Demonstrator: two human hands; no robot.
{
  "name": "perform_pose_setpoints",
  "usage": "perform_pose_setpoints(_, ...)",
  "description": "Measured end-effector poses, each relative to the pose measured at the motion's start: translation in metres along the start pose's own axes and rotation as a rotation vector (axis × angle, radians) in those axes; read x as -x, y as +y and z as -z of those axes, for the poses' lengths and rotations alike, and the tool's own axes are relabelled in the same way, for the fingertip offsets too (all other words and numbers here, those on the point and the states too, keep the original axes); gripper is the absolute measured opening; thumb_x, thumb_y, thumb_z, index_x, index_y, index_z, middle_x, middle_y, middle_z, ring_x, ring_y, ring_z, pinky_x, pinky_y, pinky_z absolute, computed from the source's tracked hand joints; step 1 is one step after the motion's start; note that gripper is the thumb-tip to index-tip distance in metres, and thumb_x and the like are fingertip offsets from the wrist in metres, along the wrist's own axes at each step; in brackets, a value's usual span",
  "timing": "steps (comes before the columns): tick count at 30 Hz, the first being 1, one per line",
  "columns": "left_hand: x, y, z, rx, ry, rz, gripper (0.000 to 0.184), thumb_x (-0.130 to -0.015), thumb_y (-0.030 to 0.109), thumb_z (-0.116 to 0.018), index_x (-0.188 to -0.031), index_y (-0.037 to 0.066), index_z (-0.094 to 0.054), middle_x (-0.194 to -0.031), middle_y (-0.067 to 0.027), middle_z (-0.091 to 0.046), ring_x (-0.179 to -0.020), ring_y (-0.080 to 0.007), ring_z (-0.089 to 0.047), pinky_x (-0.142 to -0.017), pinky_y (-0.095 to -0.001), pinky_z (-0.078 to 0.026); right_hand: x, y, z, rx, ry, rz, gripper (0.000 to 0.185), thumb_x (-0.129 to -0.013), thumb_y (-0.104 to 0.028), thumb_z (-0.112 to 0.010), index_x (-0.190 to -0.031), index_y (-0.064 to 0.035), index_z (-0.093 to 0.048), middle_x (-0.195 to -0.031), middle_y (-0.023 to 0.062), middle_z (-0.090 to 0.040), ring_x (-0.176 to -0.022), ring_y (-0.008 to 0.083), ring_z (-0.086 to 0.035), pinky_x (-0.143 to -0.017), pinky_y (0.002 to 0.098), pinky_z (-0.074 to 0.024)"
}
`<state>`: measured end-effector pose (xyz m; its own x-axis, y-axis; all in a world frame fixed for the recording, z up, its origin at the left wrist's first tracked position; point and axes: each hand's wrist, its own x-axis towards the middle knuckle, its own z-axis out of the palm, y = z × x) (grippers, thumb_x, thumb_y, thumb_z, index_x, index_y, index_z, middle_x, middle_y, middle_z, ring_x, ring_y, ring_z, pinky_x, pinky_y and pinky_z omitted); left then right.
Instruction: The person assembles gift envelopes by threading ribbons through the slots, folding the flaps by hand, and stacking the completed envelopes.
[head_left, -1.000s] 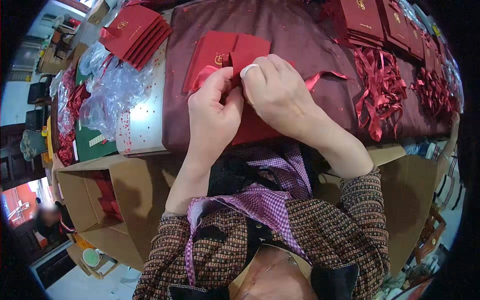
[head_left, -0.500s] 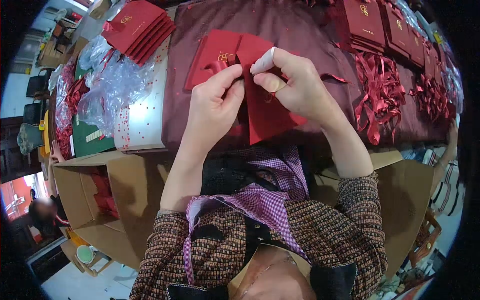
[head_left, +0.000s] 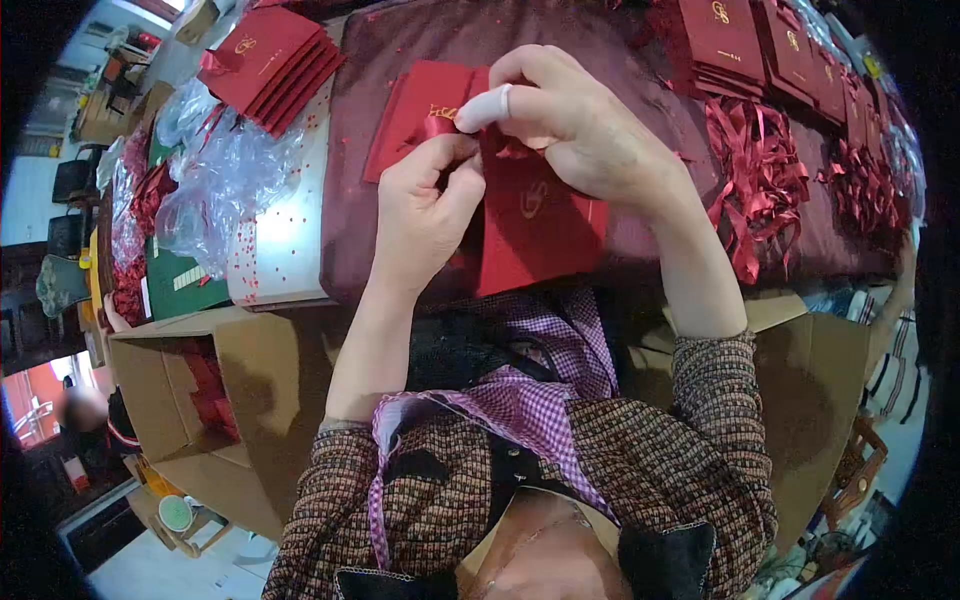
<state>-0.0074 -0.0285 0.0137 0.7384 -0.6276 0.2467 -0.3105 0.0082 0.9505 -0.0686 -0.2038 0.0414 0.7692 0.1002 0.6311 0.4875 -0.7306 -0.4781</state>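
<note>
My left hand (head_left: 428, 210) is closed in a pinch on a red satin ribbon (head_left: 432, 128). Above and to its right, my right hand (head_left: 600, 130) has its fingers curled, and a finger wrapped in white presses on the ribbon at the left fingertips. Under both hands lies a flat red packet (head_left: 545, 235) with a gold emblem, tilted toward the table's front edge. Another red packet (head_left: 398, 112), also gold-marked, lies beneath it to the left. My fingers hide the point where the ribbon meets the packet.
Stacked red packets (head_left: 270, 65) stand at upper left beside crumpled clear plastic (head_left: 215, 170). More stacks (head_left: 728, 45) and loose red ribbons (head_left: 755, 185) lie on the right. Open cardboard boxes (head_left: 270, 400) flank my body below the table edge. Another person is at far left.
My right hand has moved left and up over the packet, its wrapped finger now at the left fingertips. The packet's gold emblem now shows below my hands. The left hand has barely moved.
</note>
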Motion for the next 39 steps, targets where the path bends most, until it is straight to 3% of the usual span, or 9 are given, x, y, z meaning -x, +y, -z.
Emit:
perform_pose_setpoints(13,-0.002,-0.015,0.005,0.306,0.065,0.21,0.013,-0.083,0.0,-0.051,-0.085,-0.001,-0.064,-0.076,0.0039,-0.057,-0.07,-0.0036,-0.049,-0.063,-0.019,-0.04,-0.005,0.002,0.015,-0.003,-0.267,0.034,0.019,-0.074,0.005,-0.059,-0.089,-0.0068,-0.057,-0.088,0.0079,-0.059,-0.087,0.0296,-0.055,-0.08,0.0376,-0.0434)
perform_pose_setpoints(17,-0.021,-0.029,0.044,0.657,0.213,0.237,0.009,-0.083,0.004,-0.056,-0.086,0.0,-0.063,-0.074,-0.0046,-0.061,-0.063,-0.0113,-0.054,-0.059,-0.0239,-0.044,0.001,0.005,0.02,0.026,-0.302,0.031,0.014,-0.077,0.002,-0.057,-0.087,-0.0071,-0.058,-0.083,0.0092,-0.058,-0.084,0.0301,-0.056,-0.076,0.0387,-0.0436)
perform_pose_setpoints(21,-0.025,-0.038,0.062,0.618,0.207,0.196,0.009,-0.084,0.007,-0.059,-0.088,0.0,-0.062,-0.078,-0.0068,-0.061,-0.064,-0.0131,-0.056,-0.061,-0.027,-0.047,0.005,0.014,0.02,-0.023,-0.259,-0.034,0.011,-0.078,0.001,-0.055,-0.087,-0.0062,-0.058,-0.08,0.0119,-0.059,-0.082,0.0318,-0.057,-0.073,0.0413,-0.0451)
perform_pose_setpoints(24,-0.02,-0.031,0.054,-0.118,0.37,-0.022,0.013,-0.088,0.003,-0.061,-0.099,-0.002,-0.061,-0.092,-0.0046,-0.059,-0.078,-0.0101,-0.057,-0.071,-0.0238,-0.047,0.004,0.014,0.02,-0.044,-0.297,-0.18,0.015,-0.079,0.005,-0.056,-0.091,-0.003,-0.058,-0.089,0.0107,-0.06,-0.091,0.0298,-0.057,-0.08,0.0382,-0.0459)
perform_pose_setpoints(27,0.006,0.009,0.043,-0.144,0.226,0.057,0.012,-0.086,0.003,-0.063,-0.097,-0.002,-0.062,-0.087,-0.0032,-0.057,-0.08,-0.0094,-0.055,-0.07,-0.0237,-0.046,0.008,0.023,0.015,-0.034,-0.261,-0.229,0.016,-0.08,0.003,-0.057,-0.095,-0.0023,-0.06,-0.092,0.0112,-0.062,-0.093,0.029,-0.059,-0.082,0.0372,-0.0466)
perform_pose_setpoints(31,0.016,0.011,0.03,-0.463,-0.12,-0.071,0.017,-0.077,0.006,-0.071,-0.09,-0.002,-0.064,-0.08,-0.0118,-0.057,-0.074,-0.0235,-0.057,-0.064,-0.0307,-0.047,0.007,0.035,0.011,-0.166,-0.253,-0.207,0.017,-0.08,0.0,-0.058,-0.096,-0.001,-0.062,-0.092,0.0131,-0.066,-0.088,0.0298,-0.062,-0.081,0.0362,-0.0486)
perform_pose_setpoints(35,0.013,-0.012,0.021,-0.539,-0.151,-0.089,0.016,-0.076,0.007,-0.071,-0.085,-0.003,-0.063,-0.08,-0.0129,-0.058,-0.073,-0.0247,-0.058,-0.061,-0.0333,-0.046,0.014,0.035,0.013,-0.19,-0.235,-0.244,0.019,-0.083,-0.001,-0.059,-0.101,-0.0017,-0.062,-0.09,0.0112,-0.066,-0.084,0.0231,-0.064,-0.076,0.0336,-0.0496)
perform_pose_setpoints(37,0.01,-0.013,0.02,-0.499,-0.106,-0.024,0.014,-0.077,0.006,-0.07,-0.084,-0.004,-0.063,-0.077,-0.0124,-0.057,-0.066,-0.0229,-0.057,-0.059,-0.032,-0.046,0.014,0.02,0.028,-0.108,-0.161,-0.547,0.022,-0.086,-0.004,-0.06,-0.107,-0.0034,-0.063,-0.093,0.0083,-0.067,-0.085,0.0151,-0.062,-0.077,0.0299,-0.0491)
perform_pose_setpoints(39,0.009,-0.013,0.023,-0.497,-0.088,0.004,0.012,-0.078,0.005,-0.069,-0.084,-0.004,-0.064,-0.074,-0.0112,-0.057,-0.061,-0.0194,-0.057,-0.057,-0.03,-0.045,0.033,0.046,0.049,-0.145,-0.095,-0.471,0.022,-0.088,-0.006,-0.06,-0.109,-0.0034,-0.064,-0.098,0.007,-0.068,-0.09,0.0117,-0.06,-0.081,0.0269,-0.0482)
